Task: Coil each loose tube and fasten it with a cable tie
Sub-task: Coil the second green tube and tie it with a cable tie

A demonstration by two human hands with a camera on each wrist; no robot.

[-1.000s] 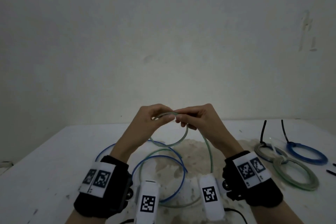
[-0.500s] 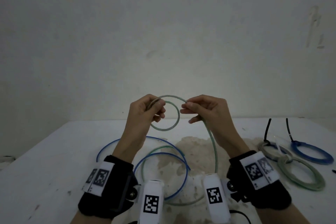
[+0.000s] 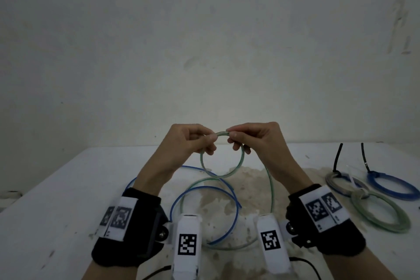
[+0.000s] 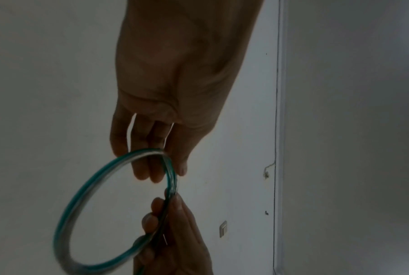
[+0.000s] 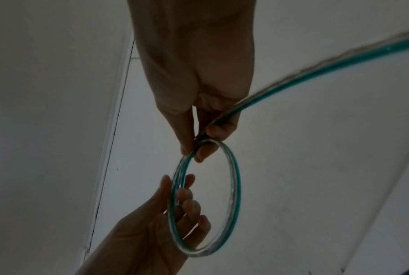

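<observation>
A clear tube with a green stripe (image 3: 241, 165) is wound into a small coil held up above the table. My left hand (image 3: 193, 141) pinches the coil's top from the left, and my right hand (image 3: 250, 136) pinches it from the right, fingertips almost touching. The tube's loose tail (image 3: 270, 186) drops from the right hand to the table and loops there. In the left wrist view the coil (image 4: 85, 188) hangs below my fingers (image 4: 149, 167). In the right wrist view the coil (image 5: 235, 195) sits between both hands, and the tail (image 5: 316, 70) runs off to the upper right.
A loose blue tube (image 3: 235, 218) lies looped on the white table (image 3: 56, 188), tangled with the green tail. At the right lie three tied coils: greyish (image 3: 334, 185), blue (image 3: 391, 191) and green (image 3: 386, 218), with black cable ties (image 3: 336, 159) sticking up. A brown stain marks the table's middle.
My hands came back together at the coil's top after drawing apart. The right hand has laid another turn of tube onto the coil.
</observation>
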